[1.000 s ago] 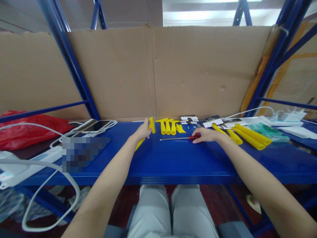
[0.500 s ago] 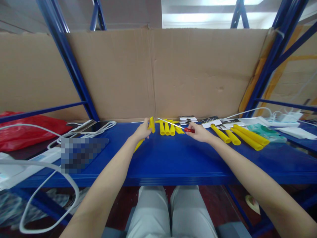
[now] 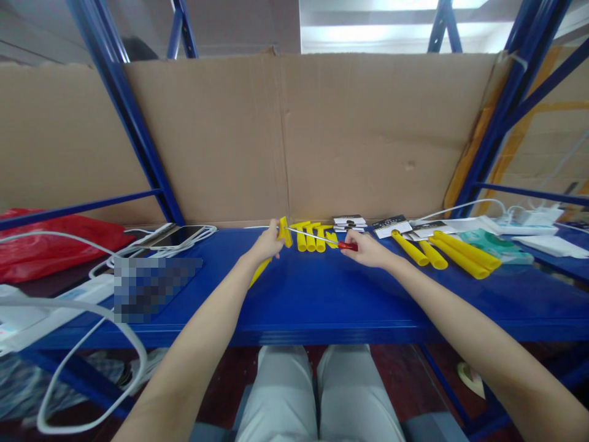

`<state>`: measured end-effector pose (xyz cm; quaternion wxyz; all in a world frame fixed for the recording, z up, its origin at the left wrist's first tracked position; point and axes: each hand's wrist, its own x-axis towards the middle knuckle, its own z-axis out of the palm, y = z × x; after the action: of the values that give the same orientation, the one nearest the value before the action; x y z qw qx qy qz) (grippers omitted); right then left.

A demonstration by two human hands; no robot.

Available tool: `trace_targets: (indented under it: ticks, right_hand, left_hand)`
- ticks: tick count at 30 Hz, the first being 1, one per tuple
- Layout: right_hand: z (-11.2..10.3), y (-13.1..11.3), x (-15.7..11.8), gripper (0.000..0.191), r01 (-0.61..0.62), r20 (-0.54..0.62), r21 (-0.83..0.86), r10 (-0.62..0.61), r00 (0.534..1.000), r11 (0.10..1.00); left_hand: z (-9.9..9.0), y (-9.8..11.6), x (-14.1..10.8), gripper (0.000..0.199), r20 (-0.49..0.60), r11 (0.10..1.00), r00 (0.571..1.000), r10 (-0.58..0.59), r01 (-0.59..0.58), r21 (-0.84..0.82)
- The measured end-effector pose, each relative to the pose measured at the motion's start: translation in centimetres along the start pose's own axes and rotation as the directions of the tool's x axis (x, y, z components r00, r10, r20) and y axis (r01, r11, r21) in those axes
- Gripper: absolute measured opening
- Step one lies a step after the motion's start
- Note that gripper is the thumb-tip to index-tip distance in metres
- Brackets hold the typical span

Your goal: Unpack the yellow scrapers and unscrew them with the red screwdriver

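Seeing a huge cardboard wall (image 3: pixel 221 135) at the back, and a wide blue tabletop (image 3: pixel 322 294) in front of it. Seeing blue posts (image 3: pixel 138 123) on both sides, going out of view at the top. Showing pale pants (image 3: pixel 285 393) below, running off the bottom edge. Finding a shiny red bag (image 3: pixel 59 245) at the far left, cut off by the edge. Finding a blocky blurred patch (image 3: pixel 156 285) near it, hiding the thing under it. Spotting a thin green bag (image 3: pixel 497 245) on the right, next to four long yellow tubes (image 3: pixel 464 253).

Gripping a yellow tool (image 3: pixel 285 233) in the left hand (image 3: pixel 268 241), above the tabletop, with the fingers closed and covering its middle. Gripping a screwdriver (image 3: pixel 348 246) by its red handle in the right hand (image 3: pixel 367 248), with the fingers closed around it. Pointing its metal rod left at the head of the yellow tool, but being unable to tell touching from just beside.

Looking past the rod at three small yellow tools (image 3: pixel 311 239) lying in a row. Seeing black and white cards (image 3: pixel 391 226) near the tubes, and a little stack of cards (image 3: pixel 350 222) behind the right hand. Having print on them, but being too tiny to read. Spotting small yellow bits (image 3: pixel 331 239) beside the row, too blurry to make out well.
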<state>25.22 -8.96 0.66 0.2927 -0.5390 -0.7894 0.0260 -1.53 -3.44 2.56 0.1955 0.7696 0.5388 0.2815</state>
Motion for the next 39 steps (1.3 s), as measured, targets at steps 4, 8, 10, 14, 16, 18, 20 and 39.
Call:
trace_targets:
  ticks: [4, 8, 10, 14, 16, 18, 20, 39]
  right_hand:
    - [-0.1, -0.1, -0.1, 0.013, -0.004, 0.006, -0.010, 0.004, 1.000, 1.000]
    - [-0.1, -0.1, 0.0, 0.013, -0.017, 0.009, 0.009, 0.017, 1.000, 1.000]
    - [-0.1, -0.1, 0.0, 0.013, -0.022, 0.011, 0.011, 0.022, 1.000, 1.000]
    - [0.0, -0.3, -0.1, 0.013, -0.024, 0.014, 0.002, 0.024, 1.000, 1.000]
    - [0.0, -0.3, -0.1, 0.013, -0.018, 0.014, -0.002, 0.018, 1.000, 1.000]
    - [0.2, -0.3, -0.1, 0.012, -0.011, 0.017, -0.005, 0.011, 1.000, 1.000]
    - [0.4, -0.3, -0.1, 0.011, 0.008, 0.041, -0.017, -0.007, 0.999, 1.000]
    - [0.1, -1.6, -0.3, 0.019, -0.051, 0.084, -0.361, 0.087, 0.993, 0.931]
  left_hand:
    - [0.0, 0.0, 0.1, 0.038, 0.003, 1.000, 1.000, -0.002, 0.002, -0.001]
    - [0.1, 0.0, 0.1, 0.040, 0.007, 1.000, 1.000, -0.001, 0.001, 0.003]
    - [0.1, 0.0, 0.0, 0.040, 0.005, 1.000, 1.000, 0.003, -0.003, 0.019]
    - [0.1, 0.0, 0.0, 0.039, 0.004, 0.998, 1.000, 0.004, -0.004, 0.067]
    - [0.1, -0.1, 0.0, 0.040, 0.005, 0.995, 1.000, 0.001, -0.002, 0.101]
    - [0.2, -0.2, 0.1, 0.041, 0.005, 0.990, 1.000, 0.002, -0.003, 0.138]
    - [0.3, -0.3, 0.2, 0.041, 0.004, 0.985, 1.000, -0.001, 0.000, 0.170]
    - [0.6, 1.4, -0.9, 0.039, 0.020, 0.933, 0.999, -0.034, 0.024, 0.360]
